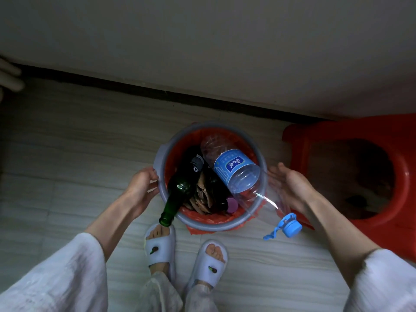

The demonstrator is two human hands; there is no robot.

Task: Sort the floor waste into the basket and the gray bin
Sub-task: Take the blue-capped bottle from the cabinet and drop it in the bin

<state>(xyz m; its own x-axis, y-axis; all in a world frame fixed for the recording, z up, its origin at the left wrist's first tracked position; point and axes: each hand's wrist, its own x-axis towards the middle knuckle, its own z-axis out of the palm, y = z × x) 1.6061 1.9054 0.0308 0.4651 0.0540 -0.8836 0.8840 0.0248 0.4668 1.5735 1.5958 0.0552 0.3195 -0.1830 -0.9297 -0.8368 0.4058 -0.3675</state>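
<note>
Gray bin (162, 158) stands overfilled; left hand (142, 185) grips its rim, apparently steadying it, while right hand (290, 188) hovers spread beside the protruding plastic bottle (238, 174).

Counted items at the bin

One gray bin (162, 192), one green glass bottle (180, 188), one clear plastic bottle (236, 174), one red stool (351, 176) and two slippers (161, 246) are seen.

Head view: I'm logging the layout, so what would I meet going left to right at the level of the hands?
left hand on the gray bin's rim → green glass bottle → clear plastic bottle → right hand beside the gray bin → red stool.
</note>
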